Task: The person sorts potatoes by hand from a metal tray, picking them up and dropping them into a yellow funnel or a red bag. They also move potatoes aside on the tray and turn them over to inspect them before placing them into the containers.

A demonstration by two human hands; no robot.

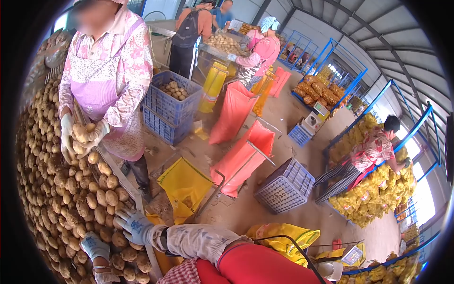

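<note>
Loose potatoes (61, 194) cover the sorting table along the left side of the head view. My left hand (95, 247), in a pale blue-and-white glove, lies over the potatoes near the bottom, fingers apart. Slightly higher and to the right, my right hand (135, 226) wears a matching glove. Its fingers are stretched out across potatoes beside the table's metal rim (139, 201). I see nothing gripped in either hand; what lies under the palms is hidden.
Across the rim, a co-worker (99, 71) holds potatoes in gloved hands. Blue crates (172, 106), red sacks (243, 156) and a yellow sack (184, 184) stand on the floor. Another person (366, 151) leans over yellow bags (373, 194) at right; several people work behind.
</note>
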